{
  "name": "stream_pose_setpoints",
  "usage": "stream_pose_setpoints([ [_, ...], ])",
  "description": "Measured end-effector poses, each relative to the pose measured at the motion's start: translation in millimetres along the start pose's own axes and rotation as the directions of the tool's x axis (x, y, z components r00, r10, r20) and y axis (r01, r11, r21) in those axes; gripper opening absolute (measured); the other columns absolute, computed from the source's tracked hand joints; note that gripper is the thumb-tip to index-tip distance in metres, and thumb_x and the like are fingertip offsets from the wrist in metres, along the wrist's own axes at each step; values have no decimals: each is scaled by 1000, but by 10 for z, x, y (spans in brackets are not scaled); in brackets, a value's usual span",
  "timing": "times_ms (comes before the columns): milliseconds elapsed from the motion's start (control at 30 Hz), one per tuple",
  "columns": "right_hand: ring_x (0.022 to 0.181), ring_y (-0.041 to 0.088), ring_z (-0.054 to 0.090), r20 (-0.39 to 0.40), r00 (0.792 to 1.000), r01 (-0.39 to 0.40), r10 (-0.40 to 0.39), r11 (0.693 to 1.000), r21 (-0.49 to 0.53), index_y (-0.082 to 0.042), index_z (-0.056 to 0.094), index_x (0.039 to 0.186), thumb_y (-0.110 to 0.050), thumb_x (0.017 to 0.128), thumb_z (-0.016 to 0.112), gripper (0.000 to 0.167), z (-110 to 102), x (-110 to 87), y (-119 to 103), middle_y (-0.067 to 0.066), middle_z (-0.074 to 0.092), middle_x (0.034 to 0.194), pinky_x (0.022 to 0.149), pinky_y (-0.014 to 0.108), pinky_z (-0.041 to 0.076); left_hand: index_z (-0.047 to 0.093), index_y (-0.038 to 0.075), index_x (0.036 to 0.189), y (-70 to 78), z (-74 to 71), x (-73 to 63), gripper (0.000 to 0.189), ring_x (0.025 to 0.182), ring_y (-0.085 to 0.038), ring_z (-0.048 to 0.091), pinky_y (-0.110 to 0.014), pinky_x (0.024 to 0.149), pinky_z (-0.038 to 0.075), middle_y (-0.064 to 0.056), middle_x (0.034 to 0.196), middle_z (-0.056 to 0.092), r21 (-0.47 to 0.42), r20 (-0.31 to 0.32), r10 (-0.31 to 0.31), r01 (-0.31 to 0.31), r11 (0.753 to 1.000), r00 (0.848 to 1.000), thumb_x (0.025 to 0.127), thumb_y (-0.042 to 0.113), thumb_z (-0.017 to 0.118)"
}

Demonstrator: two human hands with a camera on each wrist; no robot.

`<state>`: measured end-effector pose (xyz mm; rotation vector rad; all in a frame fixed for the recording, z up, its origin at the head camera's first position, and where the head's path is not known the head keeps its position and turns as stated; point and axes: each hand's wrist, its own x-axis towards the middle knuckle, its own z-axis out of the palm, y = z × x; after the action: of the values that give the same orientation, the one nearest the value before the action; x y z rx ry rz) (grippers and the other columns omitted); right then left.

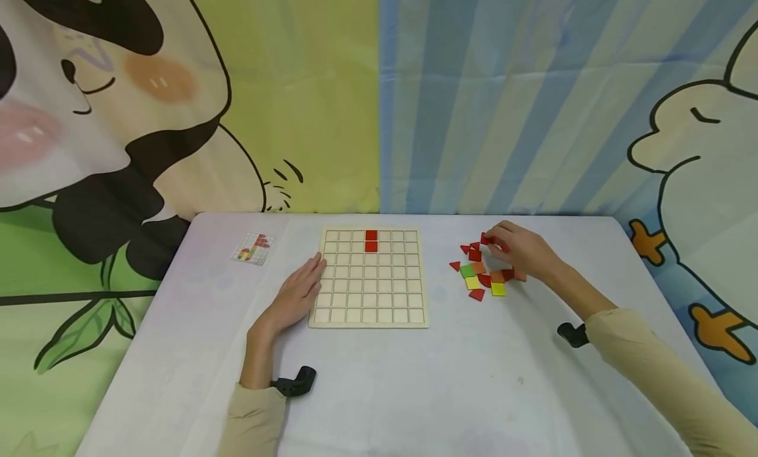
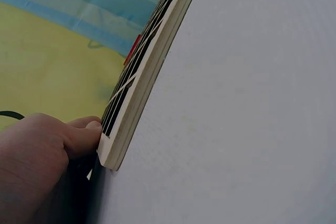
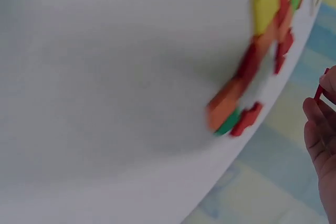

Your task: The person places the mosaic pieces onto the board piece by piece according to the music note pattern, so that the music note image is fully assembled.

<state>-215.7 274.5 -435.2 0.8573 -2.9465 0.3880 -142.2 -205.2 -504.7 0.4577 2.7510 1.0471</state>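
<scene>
Pinching a red piece [image 3: 321, 85] between the thumb and fingertips of the right hand [image 1: 524, 248], clamping it at the far side of a loose pile on the right half of the white table [image 1: 414, 391]. Resting the left hand [image 1: 300, 287] along the left edge of the wooden board [image 1: 367, 279], touching the rim with fingers nearly straight. Showing two red squares [image 1: 371, 246] in the board's middle column, one directly below the other in the top two rows. Leaning the right hand over the pile, just beside red triangles [image 1: 454, 266], a green piece [image 1: 467, 271], yellow squares [image 1: 498, 289] and orange pieces [image 1: 497, 277]. Displaying a small card [image 1: 254, 248] left of the board, well apart from the pile, printed with a coloured pattern on a grid. Wearing beige sleeves [image 1: 254, 421] and a black device [image 1: 296, 382] at each wrist. Facing a cartoon-printed cloth [image 1: 320, 82] behind the table.
</scene>
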Motion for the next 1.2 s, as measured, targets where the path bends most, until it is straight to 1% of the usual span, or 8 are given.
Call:
stream_pose_setpoints([
  [167,96,29,69,51,998,36,-42,994,106,0,70,122,-5,92,76,30,18,215,-379,16,69,117,79,40,63,23,1,163,3,-12,10,56,161,-39,10,-59,128,10,-16,173,14,2,4,-6,5,1000,1000,111,13,40],
  [267,94,24,69,50,991,115,-122,985,132,-2,72,121,-7,93,76,29,116,376,-610,13,70,117,76,36,62,23,1,163,6,-20,7,56,161,-39,10,-60,128,10,-16,174,14,2,5,-10,10,1000,1000,111,13,40],
  [400,92,21,70,45,975,209,-215,970,124,-4,75,120,-9,94,75,26,268,617,-881,10,70,115,75,34,61,24,1,163,-3,-23,-1,56,161,-39,11,-60,127,11,-16,173,14,2,-1,-10,10,1000,1000,111,12,41],
  [533,88,20,68,83,964,247,-254,965,88,-5,77,117,-12,96,73,22,379,854,-1076,10,70,112,73,32,60,24,1,163,-1,-15,7,55,161,-39,11,-60,128,11,-16,173,15,0,1,-7,7,1000,1000,111,13,41],
  [633,83,19,66,112,959,253,-260,965,68,-6,78,116,-12,97,72,21,451,997,-1143,10,69,110,71,31,58,25,1,163,1,-4,23,55,161,-39,11,-59,128,11,-16,173,15,-3,5,-7,7,1000,1000,111,14,40],
  [800,88,19,67,151,957,238,-247,968,76,-6,77,120,-13,99,70,24,552,1146,-1168,10,69,113,74,32,58,25,2,163,13,5,37,55,161,-38,11,-58,128,11,-16,173,14,-4,11,-10,10,1000,1000,111,14,40],
  [1033,96,21,69,191,949,243,-249,969,53,-8,77,122,-14,101,68,24,616,1268,-1197,9,69,116,79,34,59,24,2,163,24,-2,25,56,161,-37,10,-59,128,11,-15,174,14,-1,13,-20,20,1000,1000,111,14,40],
  [1200,96,21,69,193,943,268,-270,963,40,-9,78,119,-14,101,67,21,640,1319,-1220,8,69,114,78,33,59,24,2,163,13,-16,8,56,161,-38,11,-59,128,11,-16,174,14,-1,8,-22,22,1000,1000,111,15,40],
])
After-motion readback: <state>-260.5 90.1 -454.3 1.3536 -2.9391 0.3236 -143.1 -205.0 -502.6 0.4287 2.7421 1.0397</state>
